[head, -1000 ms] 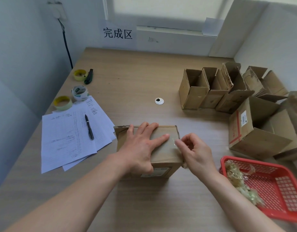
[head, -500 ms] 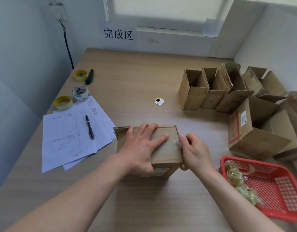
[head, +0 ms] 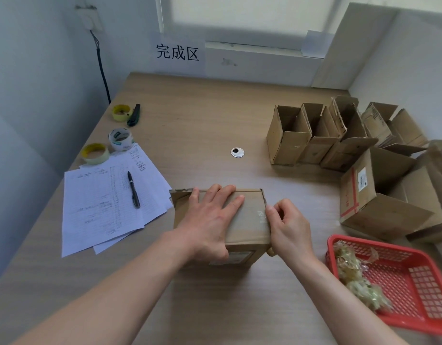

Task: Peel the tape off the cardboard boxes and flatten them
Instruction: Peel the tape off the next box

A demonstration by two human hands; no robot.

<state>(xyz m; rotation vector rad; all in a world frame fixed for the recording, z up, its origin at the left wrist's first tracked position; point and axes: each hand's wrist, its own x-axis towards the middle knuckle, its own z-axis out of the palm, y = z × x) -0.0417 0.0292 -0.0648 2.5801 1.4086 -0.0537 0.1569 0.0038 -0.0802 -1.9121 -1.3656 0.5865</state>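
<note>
On the left of the pale wooden desk (head: pixel 202 120), rolls of yellow and white tape (head: pixel 95 153) are sitting beside a spread of white handwritten sheets (head: pixel 97 205) with a black pen (head: pixel 133 189) lying on them. Just right of these, the closed brown cardboard box (head: pixel 249 220) is resting in front of the person, and the left hand (head: pixel 210 220) is lying flat on its top with fingers straight and spread, pressing it steady. The right hand (head: pixel 288 225) is working at the box's right top edge, its fingertips curled and pinching the clear glossy tape strip (head: pixel 261 215) there (whether an end is already lifted is too fine to tell). So the peeling step seems to be underway on this box; the next move probably calls for a firm pull along the seam while the left hand is holding the box down. Farther right, opened brown cardboard boxes (head: pixel 314 135) are standing, and a red plastic basket (head: pixel 414 282) is holding crumpled tape scraps (head: pixel 352 275).
</note>
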